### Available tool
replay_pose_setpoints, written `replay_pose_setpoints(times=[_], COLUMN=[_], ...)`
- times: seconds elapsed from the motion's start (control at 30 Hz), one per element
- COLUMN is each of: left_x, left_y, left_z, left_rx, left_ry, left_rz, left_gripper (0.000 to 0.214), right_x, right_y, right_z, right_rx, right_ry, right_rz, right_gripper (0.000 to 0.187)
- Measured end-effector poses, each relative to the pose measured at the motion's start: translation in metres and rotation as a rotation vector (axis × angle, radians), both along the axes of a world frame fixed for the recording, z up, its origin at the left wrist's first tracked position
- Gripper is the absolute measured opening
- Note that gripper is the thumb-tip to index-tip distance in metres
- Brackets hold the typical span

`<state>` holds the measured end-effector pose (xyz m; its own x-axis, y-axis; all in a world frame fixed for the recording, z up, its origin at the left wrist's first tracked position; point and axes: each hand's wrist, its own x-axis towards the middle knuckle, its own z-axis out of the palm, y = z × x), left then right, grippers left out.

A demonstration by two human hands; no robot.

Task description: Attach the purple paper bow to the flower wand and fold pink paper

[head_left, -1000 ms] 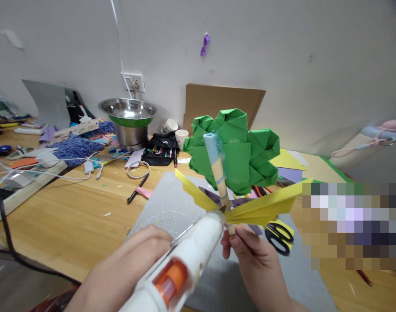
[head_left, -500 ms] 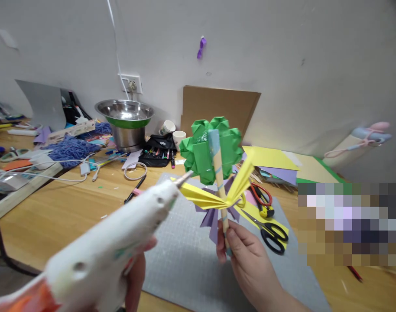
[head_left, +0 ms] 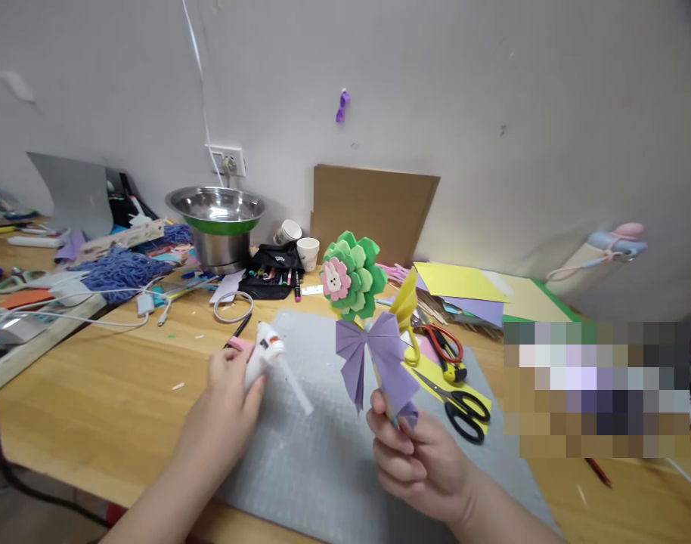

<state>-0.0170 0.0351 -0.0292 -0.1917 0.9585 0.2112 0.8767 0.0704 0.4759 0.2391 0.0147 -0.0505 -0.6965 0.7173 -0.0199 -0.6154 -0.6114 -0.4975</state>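
My left hand (head_left: 229,397) is closed around a white hot glue gun (head_left: 264,353) at the left edge of the grey cutting mat (head_left: 300,468). A clear glue stick (head_left: 297,389) juts from the gun over the mat. My right hand (head_left: 419,461) grips the stem of a paper flower, holding it upright above the mat. Its green layered head (head_left: 360,272) bears a pink blossom with a small face (head_left: 336,279). Purple pleated paper (head_left: 382,347) spreads below the head, with yellow pleated paper (head_left: 404,302) behind. Most of the stem is hidden by paper and fingers.
Black-handled scissors (head_left: 464,412), a yellow-black cutter (head_left: 454,370) and red-handled pliers (head_left: 444,340) lie right of the flower. Coloured paper sheets (head_left: 464,283) are stacked behind. A steel bowl (head_left: 215,208), paper cups (head_left: 308,253) and blue shredded paper (head_left: 119,264) stand toward the wall.
My left hand has moved the glue gun away from the flower, down and to the left. The flower has turned from its back to its front and shifted slightly lower.
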Motion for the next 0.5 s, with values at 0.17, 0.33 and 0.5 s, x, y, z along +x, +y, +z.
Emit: replay_pose_setpoints(times=[0.17,0.33,0.5], left_x=[0.014,0.02,0.022], left_y=[0.019,0.037,0.041], left_z=[-0.008,-0.014,-0.004], left_rx=[-0.087,-0.114,-0.082], left_ry=[0.07,0.078,-0.085], left_rz=[-0.181,-0.213,-0.237], left_gripper=[0.036,0.033,0.029], right_x=[0.0,0.001,0.004], right_y=[-0.001,0.001,0.002], right_z=[-0.002,-0.003,-0.006], right_rx=[0.021,0.039,0.082], right_ry=[0.042,0.077,0.122], right_rz=[0.129,0.153,0.159], right_gripper=[0.024,0.028,0.034])
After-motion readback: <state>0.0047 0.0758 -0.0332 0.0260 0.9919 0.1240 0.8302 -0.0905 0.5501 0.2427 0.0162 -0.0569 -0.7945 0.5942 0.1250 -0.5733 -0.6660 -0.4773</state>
